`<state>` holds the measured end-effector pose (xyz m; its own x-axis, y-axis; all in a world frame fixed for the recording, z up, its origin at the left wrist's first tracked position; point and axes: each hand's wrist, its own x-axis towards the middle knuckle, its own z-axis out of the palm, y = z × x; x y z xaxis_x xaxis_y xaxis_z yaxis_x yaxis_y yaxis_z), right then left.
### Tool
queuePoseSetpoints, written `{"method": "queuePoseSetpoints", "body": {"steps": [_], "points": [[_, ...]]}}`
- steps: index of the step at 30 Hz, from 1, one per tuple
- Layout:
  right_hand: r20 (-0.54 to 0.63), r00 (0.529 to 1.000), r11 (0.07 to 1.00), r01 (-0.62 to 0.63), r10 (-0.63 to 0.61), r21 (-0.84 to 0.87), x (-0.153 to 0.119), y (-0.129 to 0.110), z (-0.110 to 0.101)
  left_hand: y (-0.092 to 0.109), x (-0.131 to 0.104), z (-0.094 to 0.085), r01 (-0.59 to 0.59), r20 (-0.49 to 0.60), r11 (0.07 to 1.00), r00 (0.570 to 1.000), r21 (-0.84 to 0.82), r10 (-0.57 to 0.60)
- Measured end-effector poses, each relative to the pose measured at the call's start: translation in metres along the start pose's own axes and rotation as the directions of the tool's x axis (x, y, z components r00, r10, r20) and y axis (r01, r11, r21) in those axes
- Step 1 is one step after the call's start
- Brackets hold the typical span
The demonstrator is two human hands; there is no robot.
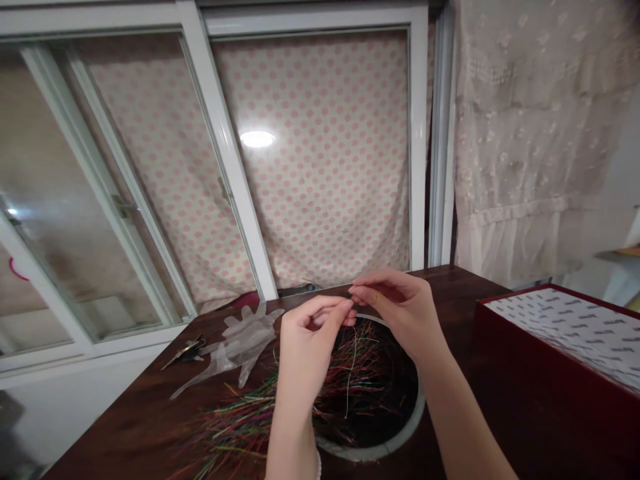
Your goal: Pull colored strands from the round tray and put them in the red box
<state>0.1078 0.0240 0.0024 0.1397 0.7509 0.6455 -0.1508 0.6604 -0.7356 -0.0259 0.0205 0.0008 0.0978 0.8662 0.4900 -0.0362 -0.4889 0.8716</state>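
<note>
My left hand [320, 323] and my right hand [397, 303] meet fingertip to fingertip above the table, each in a pinch. From the left hand's fingers a thin pale strand [353, 373], like a wire or thread, hangs down in a curve. What sits between the right fingertips is too small to make out. Below the hands lies a loose bundle of thin wire-like strands [245, 410] in red, green and other colours. The bundle reaches over a dark round tray with a light rim [417, 413]; my arms hide part of both.
Crumpled clear plastic gloves [240, 343] lie left of the hands, beside a bunch of keys [187, 350]. A dark red box [555, 353] with a patterned white lining stands at the right on the dark wooden table [125, 420]. Sliding windows [320, 167] rise behind.
</note>
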Motion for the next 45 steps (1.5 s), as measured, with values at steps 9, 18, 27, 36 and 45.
{"method": "queuePoseSetpoints", "body": {"steps": [9, 18, 27, 36, 45], "points": [[0.095, 0.995, 0.996, -0.019, 0.011, 0.082, 0.000, -0.002, -0.005, 0.002, -0.002, -0.008, 0.100, 0.051, 0.993, 0.994, -0.062, -0.097], [0.179, 0.975, 0.991, 0.133, -0.134, 0.019, -0.002, -0.005, -0.007, 0.005, -0.004, -0.011, 0.204, 0.185, 0.971, 0.966, -0.126, -0.179], [0.182, 0.952, 0.964, 0.259, -0.244, -0.059, -0.002, -0.003, -0.007, 0.004, -0.004, -0.011, 0.251, 0.193, 0.954, 0.957, -0.166, -0.218], [0.089, 0.992, 0.994, 0.092, -0.086, -0.063, -0.003, 0.000, -0.005, 0.004, -0.004, -0.004, 0.003, 0.058, 0.985, 0.998, 0.170, -0.013], [0.057, 0.998, 0.999, -0.038, 0.038, 0.006, 0.000, -0.001, -0.006, 0.002, -0.004, -0.001, -0.282, 0.051, 0.877, 0.957, 0.389, 0.285]]}}
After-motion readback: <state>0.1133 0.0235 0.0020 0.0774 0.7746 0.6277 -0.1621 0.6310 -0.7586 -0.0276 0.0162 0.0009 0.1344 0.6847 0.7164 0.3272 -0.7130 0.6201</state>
